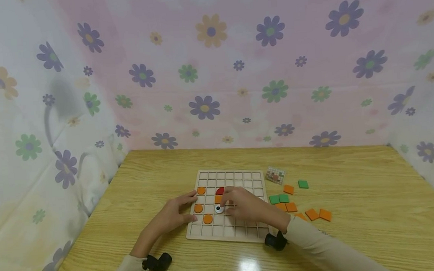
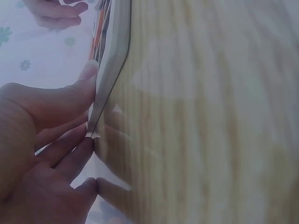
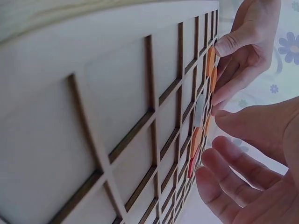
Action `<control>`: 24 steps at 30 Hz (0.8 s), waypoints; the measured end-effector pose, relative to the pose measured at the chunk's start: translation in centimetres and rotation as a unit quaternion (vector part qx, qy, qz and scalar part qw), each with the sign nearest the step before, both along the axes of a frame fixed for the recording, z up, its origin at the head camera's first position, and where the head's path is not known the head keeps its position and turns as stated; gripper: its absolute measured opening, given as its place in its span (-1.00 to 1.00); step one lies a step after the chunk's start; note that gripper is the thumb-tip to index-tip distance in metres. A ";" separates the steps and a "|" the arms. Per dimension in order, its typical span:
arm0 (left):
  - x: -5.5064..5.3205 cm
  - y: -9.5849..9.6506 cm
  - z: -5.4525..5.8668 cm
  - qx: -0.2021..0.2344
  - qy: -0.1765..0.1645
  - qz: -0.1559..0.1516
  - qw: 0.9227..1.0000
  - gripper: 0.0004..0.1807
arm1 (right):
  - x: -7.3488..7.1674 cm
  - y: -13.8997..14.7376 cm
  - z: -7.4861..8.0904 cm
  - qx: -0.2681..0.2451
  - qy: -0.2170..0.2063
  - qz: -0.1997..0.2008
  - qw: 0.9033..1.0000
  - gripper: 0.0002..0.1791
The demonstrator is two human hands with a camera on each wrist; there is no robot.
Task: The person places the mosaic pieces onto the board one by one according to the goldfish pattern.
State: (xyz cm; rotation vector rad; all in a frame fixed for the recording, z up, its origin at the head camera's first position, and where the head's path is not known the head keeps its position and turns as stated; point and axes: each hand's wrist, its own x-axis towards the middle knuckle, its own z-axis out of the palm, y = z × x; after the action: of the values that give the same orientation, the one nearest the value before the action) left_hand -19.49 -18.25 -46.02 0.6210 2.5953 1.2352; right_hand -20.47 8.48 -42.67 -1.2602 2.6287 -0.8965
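A pale wooden grid board [image 1: 250, 176] lies on the table. Three orange discs [image 1: 207, 219] sit in cells on its left side. Nearer its middle are a red piece [image 1: 220, 191], an orange square [image 1: 218, 199] and a white disc with a black dot [image 1: 219, 209]. My left hand [image 1: 169, 214] rests at the board's left edge, its thumb [image 2: 86, 86] and fingertips touching the rim. Over the middle cells hovers my right hand [image 1: 246, 202], fingertips right by the white disc. In the right wrist view, its thumb and fingers are apart with nothing between them.
Right of the board lie several loose orange squares [image 1: 325, 215] and green squares [image 1: 303, 184]. A small patterned card [image 1: 275, 175] lies off the board's far right corner. Behind the wooden table [image 1: 159, 169] hangs a flowered cloth [image 1: 228, 84].
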 end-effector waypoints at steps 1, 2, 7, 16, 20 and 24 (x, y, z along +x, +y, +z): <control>0.0 0.0 0.0 0.000 0.000 -0.001 1.000 -0.34 | 0.0 0.1 -0.1 0.001 0.001 0.001 1.000 -0.88; 0.0 0.0 0.0 0.001 0.000 -0.002 1.000 -0.34 | -0.1 0.2 -0.1 0.003 -0.002 0.001 1.000 -0.89; 0.0 0.0 0.0 -0.005 -0.002 0.001 1.000 -0.33 | 0.0 0.3 -0.5 0.013 -0.012 -0.007 1.000 -0.89; -0.1 0.1 -0.1 -0.007 0.000 -0.001 1.000 -0.33 | 0.4 -0.2 -1.2 0.050 0.000 -0.008 0.999 -0.87; 0.0 0.2 0.0 -0.008 -0.002 0.003 1.000 -0.34 | 0.6 -0.2 -1.0 0.051 0.006 -0.007 0.999 -0.87; 0.1 0.0 0.1 -0.013 -0.001 0.005 1.000 -0.33 | 0.8 0.3 -0.9 0.048 0.020 -0.007 0.999 -0.88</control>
State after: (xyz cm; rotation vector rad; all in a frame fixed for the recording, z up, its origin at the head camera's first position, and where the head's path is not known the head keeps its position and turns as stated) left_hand -19.37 -18.24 -45.89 0.6009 2.6117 1.2034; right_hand -19.71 8.80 -43.59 -1.2512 2.6798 -0.7439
